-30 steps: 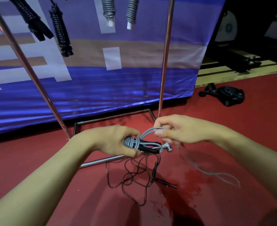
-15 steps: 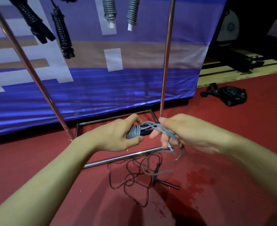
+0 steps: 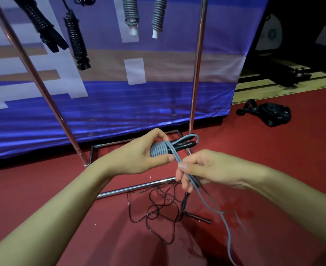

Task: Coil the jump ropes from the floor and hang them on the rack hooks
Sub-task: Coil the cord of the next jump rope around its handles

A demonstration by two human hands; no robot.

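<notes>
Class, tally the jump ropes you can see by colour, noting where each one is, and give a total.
Black: 3, two coiled and hanging, one loose on the floor.
Grey: 3, two coiled and hanging, one gripped by the left hand, its free end pinched by the right hand.
Total: 6

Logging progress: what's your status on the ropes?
Left hand grips grey rope coil. Right hand pinches its loose tail. Black rope tangled on floor, uncoiled. Nothing blocking.
</notes>
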